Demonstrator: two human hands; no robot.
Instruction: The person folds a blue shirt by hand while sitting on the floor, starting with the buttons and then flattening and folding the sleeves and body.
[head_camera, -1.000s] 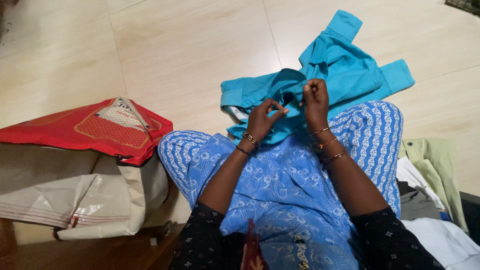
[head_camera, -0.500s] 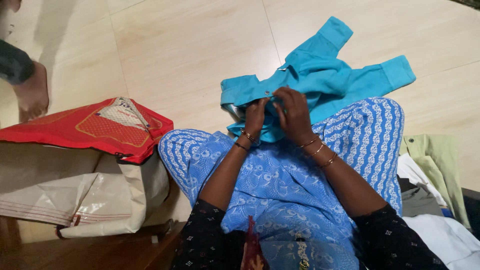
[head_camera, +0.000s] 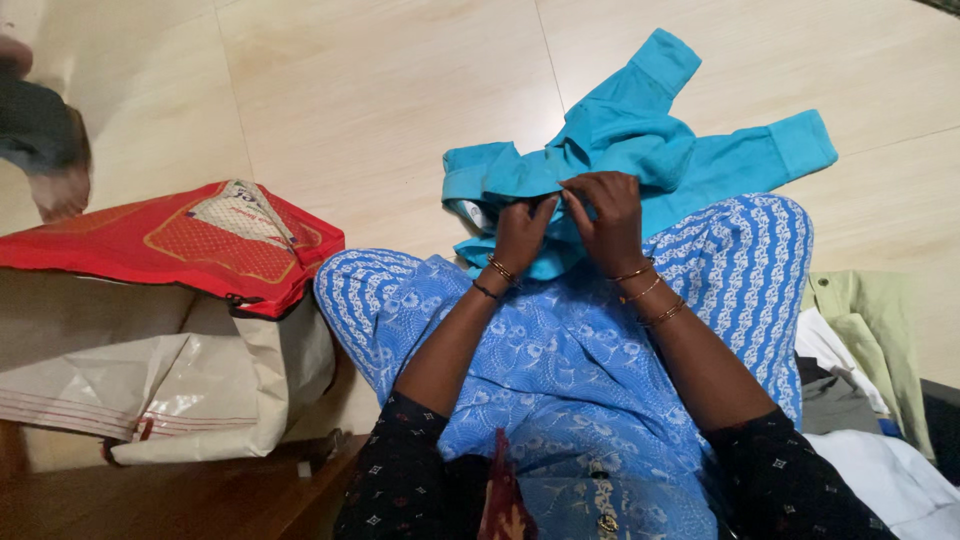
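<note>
A turquoise shirt (head_camera: 640, 140) lies crumpled on the pale tiled floor, its near edge draped over my knees. Both hands pinch the same fold of that near edge, close together. My left hand (head_camera: 522, 232) grips the cloth from below with curled fingers. My right hand (head_camera: 606, 215) holds the fold just to its right, fingertips nearly touching the left hand's. Bangles ring both wrists. My lap is covered by blue patterned fabric (head_camera: 560, 350).
A red bag (head_camera: 190, 245) rests on a cream sack (head_camera: 160, 380) at my left. A pile of folded clothes, green and white (head_camera: 860, 360), sits at my right. Another person's foot and dark trouser leg (head_camera: 45, 140) stand at the far left.
My hands came together on the shirt's near edge and shifted slightly right. The shirt's sleeves spread out. Another person's foot stepped in at the far left and moved a little.
</note>
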